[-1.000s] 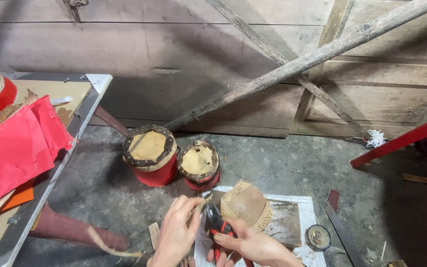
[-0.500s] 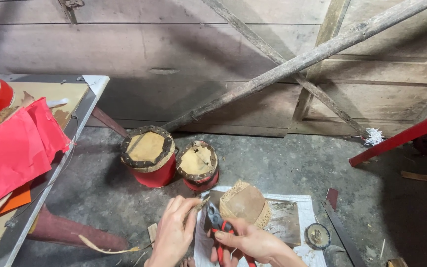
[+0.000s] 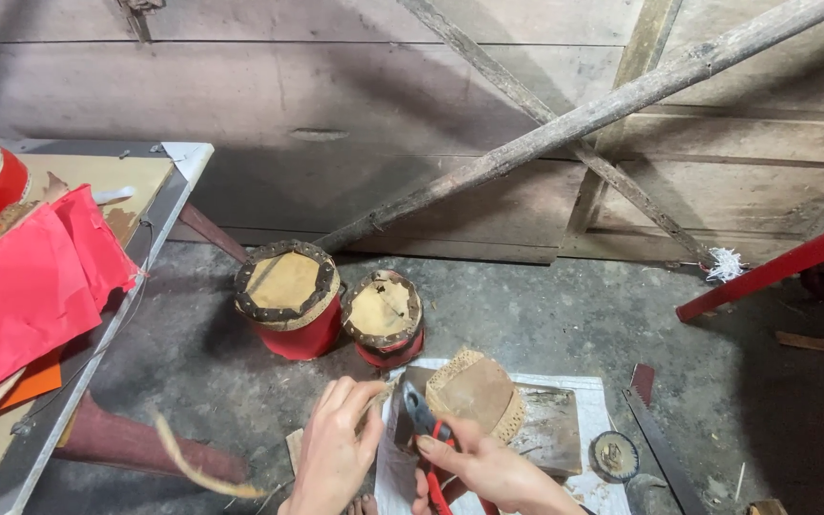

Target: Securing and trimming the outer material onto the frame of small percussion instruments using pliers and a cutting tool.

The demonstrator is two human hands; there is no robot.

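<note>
My right hand (image 3: pixel 493 469) grips red-handled pliers (image 3: pixel 423 429) at the bottom centre, jaws pointing up beside a small drum with a tan hide top (image 3: pixel 474 393). My left hand (image 3: pixel 334 448) pinches a thin strip of hide (image 3: pixel 197 467) that trails off to the lower left, its fingertips close to the plier jaws. The drum lies on a white sheet (image 3: pixel 584 386) on the concrete floor.
Two red drums (image 3: pixel 288 298) (image 3: pixel 385 319) stand on the floor beyond my hands. A table (image 3: pixel 159 224) at left carries red paper (image 3: pixel 21 286). A hand saw (image 3: pixel 655 434) and a round disc (image 3: pixel 612 453) lie right. Wooden poles (image 3: pixel 574 119) lean on the plank wall.
The view has shifted slightly. My hands stay together on the pliers and strip, and the loose end of the strip has swung a little on the floor.
</note>
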